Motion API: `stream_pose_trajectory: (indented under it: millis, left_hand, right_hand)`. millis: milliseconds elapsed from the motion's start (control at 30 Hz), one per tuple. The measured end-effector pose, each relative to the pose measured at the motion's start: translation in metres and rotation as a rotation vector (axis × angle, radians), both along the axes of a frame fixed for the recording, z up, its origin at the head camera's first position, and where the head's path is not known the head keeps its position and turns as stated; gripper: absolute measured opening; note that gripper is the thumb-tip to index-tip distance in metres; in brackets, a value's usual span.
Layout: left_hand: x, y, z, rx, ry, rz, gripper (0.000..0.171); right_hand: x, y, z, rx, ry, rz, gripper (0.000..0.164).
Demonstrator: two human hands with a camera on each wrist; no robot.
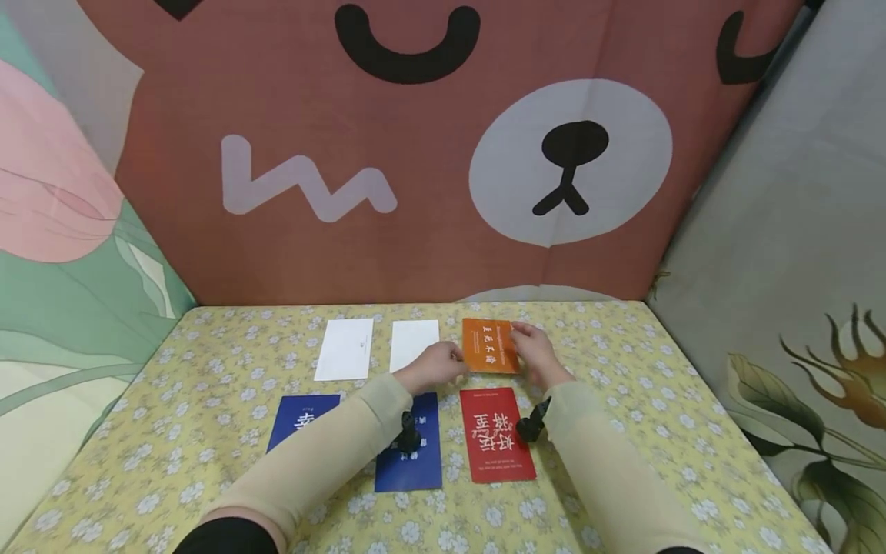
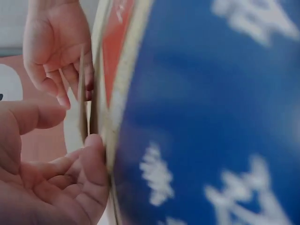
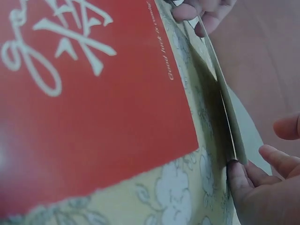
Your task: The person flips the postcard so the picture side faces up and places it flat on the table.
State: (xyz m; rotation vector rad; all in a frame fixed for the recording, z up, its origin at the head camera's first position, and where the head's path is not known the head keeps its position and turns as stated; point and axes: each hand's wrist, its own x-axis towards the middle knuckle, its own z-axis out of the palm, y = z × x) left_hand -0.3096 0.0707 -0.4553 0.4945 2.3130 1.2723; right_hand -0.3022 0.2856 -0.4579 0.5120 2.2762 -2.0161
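An orange card point(image 1: 490, 346) with white lettering lies at the back right of the flowered table, between both hands. My left hand point(image 1: 436, 365) touches its left edge near the lower corner. At its right edge is my right hand point(image 1: 536, 350), touching with the fingertips. In the left wrist view, the left hand point(image 2: 61, 164) has its fingertips at the card's edge point(image 2: 83, 103) and its thumb apart. From the right wrist view, the right hand point(image 3: 267, 178) likewise meets the card edge point(image 3: 225, 108) with fingertips, its thumb clear. The card looks slightly raised or parted along its edge.
Two white cards point(image 1: 344, 350) point(image 1: 414, 344) lie in the back row. In front are a red card point(image 1: 497, 435), a blue card point(image 1: 408, 469) partly under the left forearm, and another blue card point(image 1: 304, 415) farther left. A brown cartoon backdrop point(image 1: 415, 261) stands behind the table.
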Motion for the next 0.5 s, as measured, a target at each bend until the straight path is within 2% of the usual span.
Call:
stream_pose_trajectory:
  millis: [233,500]
  left_hand:
    - [0.0003,0.0030,0.0053,0.081,-0.147,0.039,0.032]
    - [-0.0037,0.0026,0.0011,0.161,-0.239,0.078,0.033]
  right_hand:
    - [0.0051,-0.0041,0.0029,0.100,0.011,0.026,0.051]
    - [0.0058,-0.0051,0.0019,0.153,-0.006,0.015,0.050]
